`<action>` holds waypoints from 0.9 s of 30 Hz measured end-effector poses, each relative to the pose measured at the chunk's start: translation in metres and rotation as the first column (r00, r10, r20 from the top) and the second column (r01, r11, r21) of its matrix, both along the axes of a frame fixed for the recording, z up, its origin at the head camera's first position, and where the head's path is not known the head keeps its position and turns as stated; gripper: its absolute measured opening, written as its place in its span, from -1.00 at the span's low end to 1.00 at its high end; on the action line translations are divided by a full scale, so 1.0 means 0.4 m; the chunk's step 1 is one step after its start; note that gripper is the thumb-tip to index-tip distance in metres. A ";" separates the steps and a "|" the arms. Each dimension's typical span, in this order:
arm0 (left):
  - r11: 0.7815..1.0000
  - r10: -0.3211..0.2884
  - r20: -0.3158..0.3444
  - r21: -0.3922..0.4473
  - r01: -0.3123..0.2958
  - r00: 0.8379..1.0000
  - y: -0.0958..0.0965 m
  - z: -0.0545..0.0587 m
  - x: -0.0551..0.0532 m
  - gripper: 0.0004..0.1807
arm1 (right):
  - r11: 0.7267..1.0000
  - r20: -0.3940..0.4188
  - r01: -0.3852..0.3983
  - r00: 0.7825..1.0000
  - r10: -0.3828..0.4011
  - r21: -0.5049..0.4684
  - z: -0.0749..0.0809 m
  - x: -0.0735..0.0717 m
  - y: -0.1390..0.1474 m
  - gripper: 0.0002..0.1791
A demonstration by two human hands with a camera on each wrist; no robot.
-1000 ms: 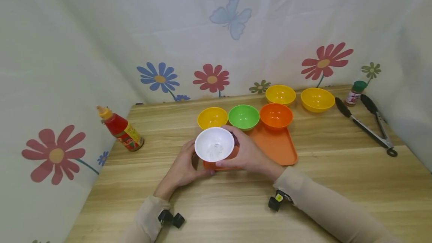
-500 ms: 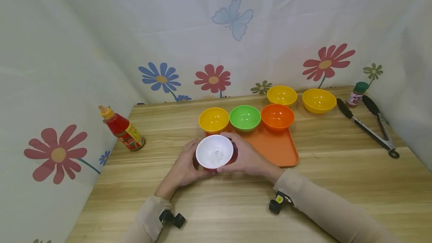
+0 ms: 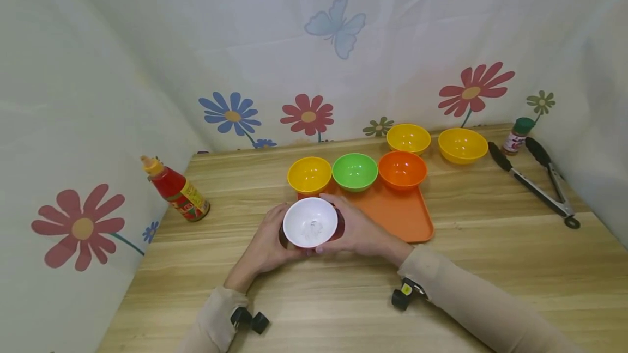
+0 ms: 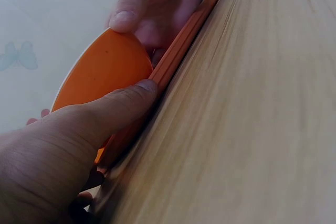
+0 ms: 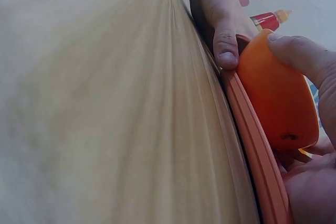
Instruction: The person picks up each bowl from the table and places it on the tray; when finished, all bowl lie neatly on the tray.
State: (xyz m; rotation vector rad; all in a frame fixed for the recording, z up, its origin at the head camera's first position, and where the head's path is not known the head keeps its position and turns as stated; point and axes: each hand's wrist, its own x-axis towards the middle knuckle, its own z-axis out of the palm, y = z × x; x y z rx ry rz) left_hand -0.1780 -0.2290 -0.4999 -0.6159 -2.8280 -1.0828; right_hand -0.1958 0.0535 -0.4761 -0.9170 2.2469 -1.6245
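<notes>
A bowl, white inside (image 3: 310, 221) and orange outside (image 4: 105, 69), sits at the front left of the orange tray (image 3: 399, 214). My right hand (image 3: 362, 231) grips this bowl from the right, thumb at its rim in the right wrist view. My left hand (image 3: 265, 241) curves around the tray's front left corner beside the bowl; its thumb (image 5: 227, 51) lies on the tray's edge. Along the tray's far side stand a yellow bowl (image 3: 309, 175), a green bowl (image 3: 355, 172) and an orange bowl (image 3: 402, 170) in a row.
Two more yellow bowls, one behind the orange bowl (image 3: 409, 137) and one farther right (image 3: 463, 146), stand at the back. Black-handled tongs (image 3: 539, 195) and a green-capped spice jar (image 3: 517, 136) are at the right. A red sauce bottle (image 3: 179, 190) stands at the left, near the curtain.
My right hand has brought the white-lined bowl slightly down and nearer to me at the tray's front. My left hand has stayed at the tray's corner.
</notes>
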 end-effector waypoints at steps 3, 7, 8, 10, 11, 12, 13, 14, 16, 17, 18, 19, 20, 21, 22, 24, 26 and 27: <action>1.000 -0.003 -0.003 0.004 0.003 1.000 0.001 0.001 0.000 0.17 | 0.999 0.023 0.015 1.000 -0.016 0.037 0.008 0.002 0.004 0.33; 1.000 -0.012 -0.015 0.011 0.012 1.000 0.002 0.003 0.000 0.17 | 0.999 0.055 0.016 0.998 -0.018 0.034 0.028 0.006 0.013 0.34; 1.000 -0.014 -0.017 0.013 0.014 1.000 0.002 0.004 0.000 0.16 | 1.000 0.067 0.011 0.998 -0.012 0.019 0.033 0.006 0.015 0.33; 1.000 -0.016 -0.021 0.013 0.016 1.000 0.002 0.003 0.001 0.17 | 1.000 0.090 0.000 0.996 0.001 -0.014 0.044 0.007 0.020 0.30; 1.000 -0.018 -0.022 0.017 0.018 1.000 0.002 0.003 0.001 0.17 | 1.000 0.098 -0.002 0.995 0.005 -0.027 0.050 0.006 0.023 0.29; 1.000 -0.018 -0.023 0.018 0.018 1.000 0.002 0.004 0.002 0.17 | 0.999 0.100 -0.006 0.995 0.009 -0.039 0.054 0.004 0.026 0.28; 1.000 -0.015 -0.020 0.017 0.015 1.000 0.002 0.004 0.002 0.18 | 0.999 0.100 -0.005 0.995 0.010 -0.044 0.060 0.003 0.028 0.28; 1.000 -0.010 -0.015 0.017 0.011 1.000 0.001 0.003 0.003 0.18 | 0.999 0.092 -0.001 0.996 0.004 -0.041 0.065 0.001 0.031 0.27; 1.000 -0.003 -0.005 0.016 0.003 1.000 0.001 0.004 0.004 0.20 | 0.999 0.064 0.010 0.998 -0.008 -0.031 0.077 -0.003 0.038 0.25; 1.000 0.002 0.001 0.014 -0.002 1.000 0.001 0.004 0.005 0.20 | 1.000 0.044 0.019 0.999 -0.018 -0.021 0.084 -0.006 0.041 0.25; 1.000 0.006 0.004 0.011 -0.006 1.000 0.001 0.005 0.006 0.21 | 1.000 0.025 0.026 0.999 -0.026 -0.014 0.091 -0.009 0.045 0.24; 1.000 0.009 0.009 0.010 -0.009 1.000 0.000 0.005 0.006 0.21 | 0.999 0.009 0.039 0.999 -0.039 -0.006 0.099 -0.011 0.051 0.24; 1.000 0.010 0.010 0.009 -0.010 1.000 0.000 0.005 0.007 0.21 | 0.999 -0.009 0.048 0.999 -0.048 -0.007 0.108 -0.014 0.056 0.23; 1.000 0.009 0.009 0.009 -0.009 1.000 0.001 0.006 0.007 0.21 | 0.998 -0.022 0.056 0.998 -0.057 -0.014 0.117 -0.017 0.062 0.22; 1.000 0.009 0.007 0.009 -0.009 1.000 0.001 0.006 0.007 0.21 | 0.998 -0.036 0.068 0.997 -0.068 -0.017 0.127 -0.019 0.070 0.21; 1.000 0.006 0.001 0.011 -0.006 1.000 0.001 0.007 0.007 0.20 | 0.996 -0.068 0.083 0.994 -0.085 -0.034 0.146 -0.026 0.087 0.20; 1.000 0.003 -0.004 0.013 -0.003 1.000 0.001 0.007 0.006 0.20 | 0.994 -0.102 0.093 0.990 -0.098 -0.054 0.166 -0.034 0.110 0.18; 1.000 0.001 -0.007 0.015 -0.001 1.000 0.002 0.008 0.006 0.20 | 0.993 -0.122 0.100 0.987 -0.107 -0.066 0.176 -0.038 0.122 0.17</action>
